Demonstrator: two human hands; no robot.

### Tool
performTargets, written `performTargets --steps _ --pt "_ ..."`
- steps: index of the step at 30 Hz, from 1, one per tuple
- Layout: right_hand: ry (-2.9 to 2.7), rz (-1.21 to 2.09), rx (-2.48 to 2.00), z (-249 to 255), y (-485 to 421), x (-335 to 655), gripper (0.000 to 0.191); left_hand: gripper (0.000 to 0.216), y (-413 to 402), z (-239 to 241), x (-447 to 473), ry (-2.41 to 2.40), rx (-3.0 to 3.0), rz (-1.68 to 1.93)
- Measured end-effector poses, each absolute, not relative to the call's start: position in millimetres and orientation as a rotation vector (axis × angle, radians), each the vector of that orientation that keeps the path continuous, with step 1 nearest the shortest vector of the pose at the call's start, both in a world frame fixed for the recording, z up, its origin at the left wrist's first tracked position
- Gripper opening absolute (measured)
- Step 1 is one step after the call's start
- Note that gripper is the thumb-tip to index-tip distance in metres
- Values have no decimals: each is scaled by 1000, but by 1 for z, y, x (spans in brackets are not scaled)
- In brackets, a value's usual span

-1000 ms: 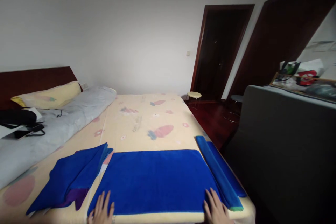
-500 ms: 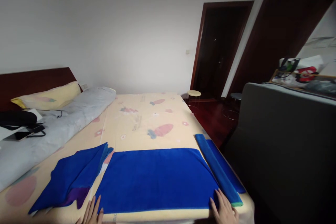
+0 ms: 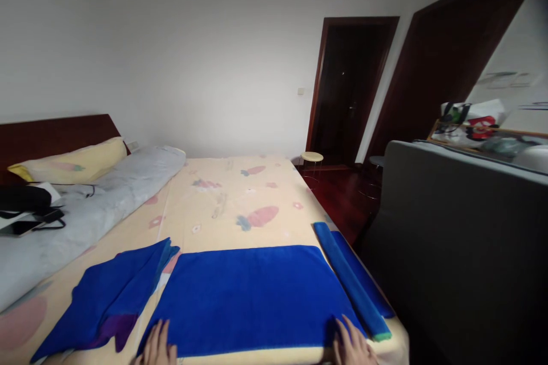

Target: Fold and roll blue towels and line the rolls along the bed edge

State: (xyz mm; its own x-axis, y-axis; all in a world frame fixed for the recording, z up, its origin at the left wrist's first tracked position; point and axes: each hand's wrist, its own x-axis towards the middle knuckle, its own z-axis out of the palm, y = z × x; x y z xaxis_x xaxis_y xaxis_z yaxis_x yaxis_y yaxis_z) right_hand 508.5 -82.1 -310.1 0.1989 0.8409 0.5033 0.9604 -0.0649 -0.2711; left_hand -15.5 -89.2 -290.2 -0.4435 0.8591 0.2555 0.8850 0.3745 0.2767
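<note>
A blue towel (image 3: 252, 299) lies spread flat near the front edge of the bed. My left hand (image 3: 158, 347) rests over its near left corner, fingers extended onto the cloth. Over the near right corner is my right hand (image 3: 353, 347), its fingers spread and casting a shadow on the towel. Both hands are cut off by the lower border of the view. Left of the spread towel, another blue cloth (image 3: 107, 291) lies loosely heaped, with a purple patch showing. To the right lies a rolled blue towel (image 3: 351, 279) with a green end, partly over a flat blue cloth (image 3: 363, 274).
The bed (image 3: 214, 199) has a cream sheet with a fruit print. A grey quilt (image 3: 111, 205), a yellow pillow (image 3: 81, 162) and a phone (image 3: 25, 228) lie at left. A grey panel (image 3: 454, 228) rises beyond the right edge; a round stool (image 3: 311, 157) stands farther back.
Both hands have moved inward from beside the corners onto the spread towel. The camera view has shifted slightly. The towels remain in place on the bed.
</note>
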Motion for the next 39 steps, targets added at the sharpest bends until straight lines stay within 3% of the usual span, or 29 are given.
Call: performTargets --steps 3,7,10,14,19,22,26,33,39 --pt "-1864 27 -1738 -289 -56 439 42 55 -66 -277 53 -2365 -1980 -551" --pt "-2144 517 -1470 -256 -25 345 56 63 -32 -257 153 -1990 -2570 -625" --pt "-2237 689 -1451 -245 -12 321 57 63 -14 -250 181 -2027 -2718 -470" --pt "-2150 488 -1650 -262 -14 380 51 52 -18 -257 115 -2200 -2522 -351" --pt "-1874 119 -1912 -302 -39 510 47 58 -57 -278 -28 -2511 -1965 -244" --pt "-1791 -12 -1967 -317 -43 541 47 56 -72 -285 -59 -2490 -1866 -273" --pt "-1863 -18 -1895 -313 -20 486 45 52 -48 -285 -7 -2395 -1867 -320" --pt "-2288 425 -1503 -274 47 327 52 57 45 -278 148 -1959 -2493 -388" --pt "-2180 268 -1713 -282 92 404 54 51 81 -273 97 -2213 -2358 -265"
